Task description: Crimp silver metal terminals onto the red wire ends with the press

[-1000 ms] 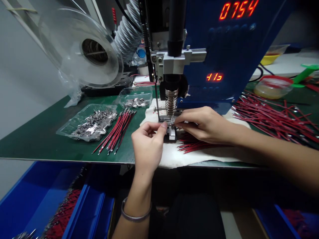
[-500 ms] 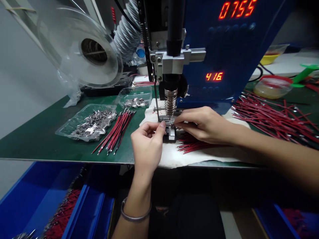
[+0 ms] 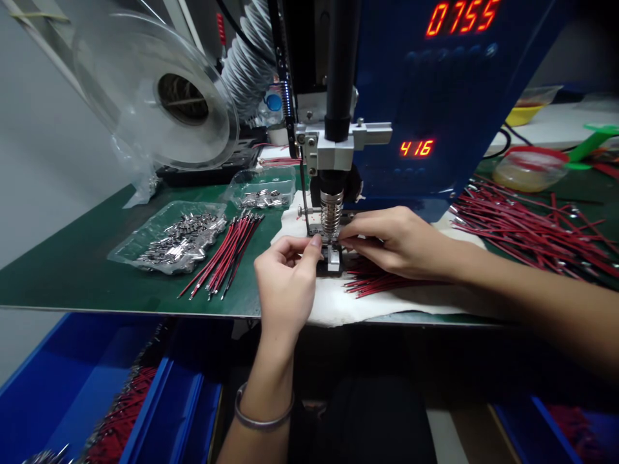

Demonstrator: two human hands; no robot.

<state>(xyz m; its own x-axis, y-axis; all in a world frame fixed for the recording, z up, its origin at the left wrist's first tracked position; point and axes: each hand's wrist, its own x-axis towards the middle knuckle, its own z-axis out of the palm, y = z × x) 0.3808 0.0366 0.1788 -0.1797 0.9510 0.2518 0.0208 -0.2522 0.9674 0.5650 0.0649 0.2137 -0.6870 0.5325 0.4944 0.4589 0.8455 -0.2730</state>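
Observation:
My left hand [image 3: 287, 280], with a bracelet [image 3: 264, 424] on its wrist, is closed in a pinch at the left of the small metal fixture [image 3: 333, 259]. From the right, my right hand [image 3: 396, 245] pinches at the same fixture. What either set of fingertips holds is too small and hidden to make out. Between the hands, the soldering machine's head [image 3: 333, 154] stands low, its spring-wrapped tip [image 3: 331, 209] just over the fixture. Red and black wires [image 3: 370, 282] lie partly under my right hand on a white cloth [image 3: 338, 306].
Left on the green table [image 3: 72, 258] are a clear tray of small metal parts [image 3: 181, 238], a smaller tray [image 3: 264, 193] and a wire bundle [image 3: 225, 251]. A larger wire pile [image 3: 532, 225] lies right. The blue machine housing [image 3: 416, 96] rises behind; blue bins [image 3: 164, 406] sit below.
The machine's head has come down, bringing its spring-wrapped tip closer to the fixture. Both hands have stayed almost still in their pinches.

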